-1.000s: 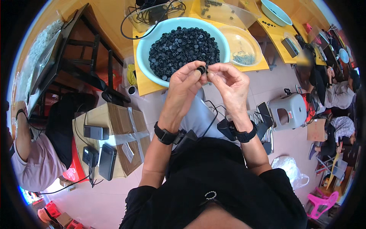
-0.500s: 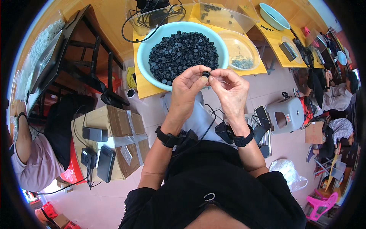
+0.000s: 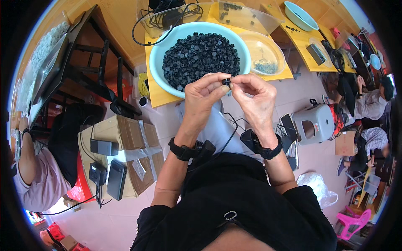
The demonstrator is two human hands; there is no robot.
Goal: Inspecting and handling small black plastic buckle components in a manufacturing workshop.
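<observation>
At the left of the frame a brown cardboard box (image 3: 125, 146), sealed with clear tape, sits on the floor and carries 2 dark power bricks and a black phone (image 3: 116, 179). At the upper centre a yellow worktop (image 3: 155, 94) holds a large pale blue basin (image 3: 161, 54) heaped with small black caps; just right of it sits a clear shallow dish (image 3: 264, 52) with a little pile of thin metal bits, and behind them a clear plastic box (image 3: 247, 16). In front of the basin's near rim, at centre frame, the left hand (image 3: 203, 98) and right hand (image 3: 255, 98) meet, fingertips of both pinched in a tight grip on 1 small black cap (image 3: 226, 82). Both wrists wear black bands with cables. A grey plastic stool (image 3: 314, 123) stands at the right, near 2 seated people; another person sits at the far left.
</observation>
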